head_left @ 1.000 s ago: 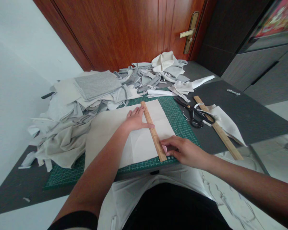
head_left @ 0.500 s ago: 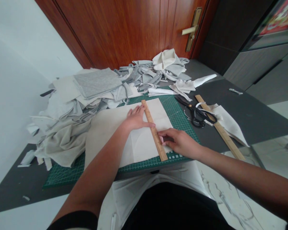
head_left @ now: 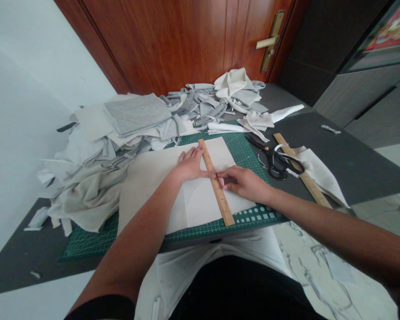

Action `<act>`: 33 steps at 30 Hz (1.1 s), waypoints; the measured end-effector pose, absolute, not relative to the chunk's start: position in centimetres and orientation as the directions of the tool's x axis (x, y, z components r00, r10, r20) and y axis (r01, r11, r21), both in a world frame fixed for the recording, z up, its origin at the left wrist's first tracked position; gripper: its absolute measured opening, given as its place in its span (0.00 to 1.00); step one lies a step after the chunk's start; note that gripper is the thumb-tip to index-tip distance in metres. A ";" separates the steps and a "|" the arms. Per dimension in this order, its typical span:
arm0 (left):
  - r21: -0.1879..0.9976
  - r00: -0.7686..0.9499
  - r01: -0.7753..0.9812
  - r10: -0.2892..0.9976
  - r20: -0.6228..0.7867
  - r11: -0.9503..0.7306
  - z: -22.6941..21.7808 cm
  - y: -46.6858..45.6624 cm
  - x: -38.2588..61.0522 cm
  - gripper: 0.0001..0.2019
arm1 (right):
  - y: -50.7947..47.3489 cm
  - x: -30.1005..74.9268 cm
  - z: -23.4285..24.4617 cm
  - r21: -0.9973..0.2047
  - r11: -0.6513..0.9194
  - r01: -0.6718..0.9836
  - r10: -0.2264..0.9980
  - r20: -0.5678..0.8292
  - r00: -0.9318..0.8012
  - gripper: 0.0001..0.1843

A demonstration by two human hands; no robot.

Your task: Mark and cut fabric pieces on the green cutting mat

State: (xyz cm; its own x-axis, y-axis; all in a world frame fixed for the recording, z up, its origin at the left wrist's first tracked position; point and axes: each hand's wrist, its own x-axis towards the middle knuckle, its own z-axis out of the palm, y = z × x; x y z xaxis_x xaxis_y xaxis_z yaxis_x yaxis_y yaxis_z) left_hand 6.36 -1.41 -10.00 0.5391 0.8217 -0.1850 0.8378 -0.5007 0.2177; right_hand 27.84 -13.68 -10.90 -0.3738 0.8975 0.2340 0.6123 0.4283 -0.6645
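Observation:
My left hand lies spread flat on cream fabric, its fingertips and thumb pressing on a wooden ruler. The ruler slants across the cloth, its near end reaching the front edge of the green cutting mat. Against the ruler's right side, my right hand pinches a small flat pink piece of tailor's chalk, partly hidden by the fingers. Its fingertips are close to my left thumb. A faint curved line and a crease show on the fabric between my left forearm and the ruler.
Black scissors rest right of the mat, against a second wooden ruler and a white cloth scrap. Folded grey fabric and heaped scraps fill the back. Crumpled beige cloth lies at left.
My right hand has slid up along the ruler's right edge, away from my body, with the chalk. My left hand and the ruler stay in place on the fabric.

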 end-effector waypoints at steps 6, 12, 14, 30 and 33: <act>0.215 0.533 0.841 0.828 -0.174 -0.496 -10.1 -1.4 6.4 0.66 | -12.6 27.9 -11.2 -0.664 0.433 0.610 0.897 0.249 -0.365 0.18; 0.221 0.529 0.843 0.829 -0.183 -0.490 -9.8 -1.6 6.5 0.66 | -11.2 27.7 -11.1 -0.644 0.426 0.635 0.902 0.246 -0.355 0.17; 0.222 0.533 0.841 0.825 -0.187 -0.493 -9.7 -1.7 6.5 0.65 | -10.5 27.5 -11.0 -0.636 0.412 0.652 0.908 0.232 -0.348 0.18; 0.233 0.560 0.822 0.811 -0.167 -0.520 -10.0 -1.5 6.2 0.65 | -5.2 26.5 -10.9 -0.611 0.354 0.708 0.935 0.219 -0.278 0.20; 0.228 0.551 0.830 0.814 -0.184 -0.510 -9.9 -1.6 6.3 0.66 | -4.1 26.4 -11.0 -0.601 0.360 0.713 0.933 0.236 -0.271 0.18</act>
State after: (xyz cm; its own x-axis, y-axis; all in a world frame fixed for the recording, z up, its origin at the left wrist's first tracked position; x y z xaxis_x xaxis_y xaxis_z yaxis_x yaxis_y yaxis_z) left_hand 6.26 -1.58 -9.94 0.5507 0.8142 -0.1841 0.8297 -0.5096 0.2279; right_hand 26.37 -4.05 -10.98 -0.2714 0.9331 0.2361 0.7134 0.3597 -0.6013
